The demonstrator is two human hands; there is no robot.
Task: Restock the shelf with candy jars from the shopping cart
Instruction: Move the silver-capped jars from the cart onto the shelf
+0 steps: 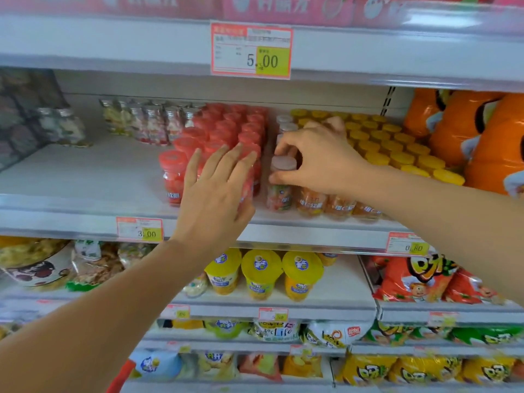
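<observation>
A white-lidded candy jar (280, 182) stands at the front of the middle shelf (85, 180), in a narrow row between red-lidded jars (224, 129) and yellow-lidded jars (397, 146). My right hand (317, 160) pinches the white-lidded jar just below its lid with thumb and fingers. My left hand (218, 191) lies flat with straight fingers against the front red-lidded jars. More white-lidded jars (286, 123) stand behind the held one. The shopping cart is out of view.
Silver-lidded jars (153, 120) stand at the back left of the shelf, with bare shelf in front of them. Orange plastic toys (482, 137) crowd the right end. Yellow cups (261, 273) and snack bags (419, 279) fill the shelves below. A price tag (251, 49) hangs above.
</observation>
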